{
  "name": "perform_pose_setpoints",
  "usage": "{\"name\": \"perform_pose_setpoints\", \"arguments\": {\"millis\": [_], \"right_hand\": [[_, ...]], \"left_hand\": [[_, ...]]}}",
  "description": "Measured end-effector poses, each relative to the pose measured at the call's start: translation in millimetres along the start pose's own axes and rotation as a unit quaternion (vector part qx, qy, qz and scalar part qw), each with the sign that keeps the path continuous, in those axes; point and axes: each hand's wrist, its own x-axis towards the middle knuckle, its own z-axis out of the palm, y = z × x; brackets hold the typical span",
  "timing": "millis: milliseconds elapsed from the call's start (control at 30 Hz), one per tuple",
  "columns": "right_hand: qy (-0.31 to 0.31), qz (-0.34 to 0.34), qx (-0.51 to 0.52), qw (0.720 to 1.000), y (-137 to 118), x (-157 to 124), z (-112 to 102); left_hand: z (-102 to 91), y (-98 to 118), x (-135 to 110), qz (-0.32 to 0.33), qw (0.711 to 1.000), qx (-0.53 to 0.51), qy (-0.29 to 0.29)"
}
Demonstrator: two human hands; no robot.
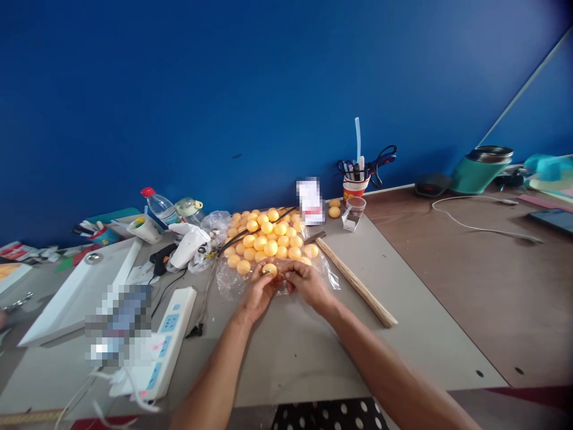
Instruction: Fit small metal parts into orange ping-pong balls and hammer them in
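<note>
Between the fingers of my left hand (256, 294) is an orange ping-pong ball (271, 269), with a small shiny metal bit showing at its left side. My right hand (310, 285) is close beside it, thumb and fingertips pinched together. What those fingertips hold, if anything, is too small to make out. Just beyond both hands, a heap of orange ping-pong balls (270, 248) lies on a clear plastic bag (230, 283). A hammer (358, 283) with a wooden handle rests to the right of the heap.
Left of my hands are a white power strip (172, 334), a white tray (67, 304), a glue gun (162, 258) and a red-capped bottle (161, 206). Behind on the right stand a paper cup of pens (356, 186) and a small clear box (352, 220). A blue wall (268, 101) closes the back.
</note>
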Motion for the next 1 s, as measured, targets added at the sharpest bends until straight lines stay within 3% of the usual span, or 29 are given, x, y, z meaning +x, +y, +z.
{"name": "perform_pose_setpoints", "arguments": {"millis": [267, 467, 1000], "right_hand": [[-0.035, 0.016, 0.102, 0.994, -0.4, 0.5, -1.5], [-0.026, 0.043, 0.170, 0.984, 0.4, 1.8, -3.7], [-0.048, 0.055, 0.174, 0.982, 0.1, 1.0, -4.6]], "left_hand": [[6.4, -0.8, -2.5, 0.010, 0.999, 0.042, 0.010], [9.2, 1.8, -4.5, 0.004, 0.999, 0.043, -0.005], [6.5, -0.5, -5.1, -0.015, 0.998, 0.053, -0.001]]}}
